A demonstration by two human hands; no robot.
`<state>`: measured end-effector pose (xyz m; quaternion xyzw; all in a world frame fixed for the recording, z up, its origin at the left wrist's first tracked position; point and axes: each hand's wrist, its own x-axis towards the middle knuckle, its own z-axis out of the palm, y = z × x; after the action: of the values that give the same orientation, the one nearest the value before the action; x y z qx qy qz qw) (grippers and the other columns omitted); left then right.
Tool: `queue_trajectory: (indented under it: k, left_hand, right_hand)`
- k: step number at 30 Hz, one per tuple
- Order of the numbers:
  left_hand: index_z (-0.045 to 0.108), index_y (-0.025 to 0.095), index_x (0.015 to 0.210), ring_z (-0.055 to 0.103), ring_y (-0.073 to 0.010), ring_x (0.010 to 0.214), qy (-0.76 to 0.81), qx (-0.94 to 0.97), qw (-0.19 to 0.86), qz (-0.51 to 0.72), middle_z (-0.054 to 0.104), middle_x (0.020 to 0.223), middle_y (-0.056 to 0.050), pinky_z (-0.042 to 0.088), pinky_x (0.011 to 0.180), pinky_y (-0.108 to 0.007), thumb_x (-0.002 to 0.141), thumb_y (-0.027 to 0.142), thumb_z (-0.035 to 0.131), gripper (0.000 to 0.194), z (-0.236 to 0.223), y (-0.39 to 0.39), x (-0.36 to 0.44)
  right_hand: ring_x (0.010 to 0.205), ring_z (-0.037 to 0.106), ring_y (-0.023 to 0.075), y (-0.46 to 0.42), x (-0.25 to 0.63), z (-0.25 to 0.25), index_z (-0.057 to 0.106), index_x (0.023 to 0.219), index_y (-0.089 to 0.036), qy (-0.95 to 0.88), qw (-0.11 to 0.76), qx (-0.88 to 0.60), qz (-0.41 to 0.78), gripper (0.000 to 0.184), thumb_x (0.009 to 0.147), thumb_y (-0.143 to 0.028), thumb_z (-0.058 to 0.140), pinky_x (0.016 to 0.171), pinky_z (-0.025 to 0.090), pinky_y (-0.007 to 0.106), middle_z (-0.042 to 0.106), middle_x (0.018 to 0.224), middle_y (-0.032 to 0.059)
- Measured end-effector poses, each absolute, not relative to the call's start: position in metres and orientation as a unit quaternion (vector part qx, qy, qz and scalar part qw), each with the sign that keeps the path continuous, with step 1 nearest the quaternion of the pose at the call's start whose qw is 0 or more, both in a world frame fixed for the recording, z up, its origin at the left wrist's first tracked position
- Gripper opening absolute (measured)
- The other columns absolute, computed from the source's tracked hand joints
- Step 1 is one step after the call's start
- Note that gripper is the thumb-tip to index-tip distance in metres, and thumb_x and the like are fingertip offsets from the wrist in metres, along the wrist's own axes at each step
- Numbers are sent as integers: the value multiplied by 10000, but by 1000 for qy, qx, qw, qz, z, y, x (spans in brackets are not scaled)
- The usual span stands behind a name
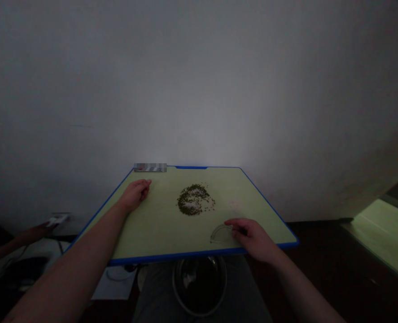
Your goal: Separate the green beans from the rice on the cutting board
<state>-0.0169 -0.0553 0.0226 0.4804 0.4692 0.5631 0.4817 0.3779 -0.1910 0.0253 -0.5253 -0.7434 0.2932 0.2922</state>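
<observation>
On the pale folding table [158, 233] lies a loose heap of small dark green beans [188, 207], with whitish grains [192, 205] in its middle and at its right side. Left of the heap, my left hand [136, 195] rests on the table with its fingers curled in, apart from the beans. Near the front right edge, my right hand [251, 236] grips a clear, see-through piece with a curved rim [219, 231]; its full shape is hard to make out. A shiny metal bowl [176, 287] sits on my lap below the table's front edge.
A plain wall [199, 89] stands behind the table. Faint pale grains [235, 205] lie right of the heap. At the far left, another person's hand [44, 229] holds a white object [58, 220]. A second pale tabletop [383, 237] is at the right.
</observation>
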Motion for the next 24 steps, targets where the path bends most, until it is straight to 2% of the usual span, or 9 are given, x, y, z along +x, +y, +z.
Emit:
queue_trajectory:
  k: [8,12,16,24]
  left_hand:
    - [444,170,539,306,-42,346,474,479,481,562,399,433,69,197,335,-180,664,398,683,352,23,-55,-16]
    - [438,175,538,310,-46,346,472,480,481,561,397,432,68,202,342,-187,667,383,676,342,22,-54,-16]
    - [433,176,540,312,-47,348,470,483,482,559,399,433,66,199,346,-188,663,394,680,352,22,-55,-17]
    - [441,173,554,300,-41,345,473,481,486,557,397,436,73,194,340,-185,663,397,685,348,23,-54,-17]
  right_hand:
    - [776,593,193,-205,367,33,689,1075,-166,-750,280,-505,323,338,795,-201,502,704,454,308,660,869,64]
    - [699,566,183,-198,369,32,680,1090,-161,-746,293,-507,318,350,799,-225,497,638,442,296,626,777,44]
    - [653,540,176,-184,372,29,673,1102,-153,-737,305,-543,262,368,790,-208,486,617,420,296,583,706,24]
    - [756,589,194,-201,368,31,679,1101,-171,-747,286,-517,303,353,804,-230,497,688,458,314,653,847,65]
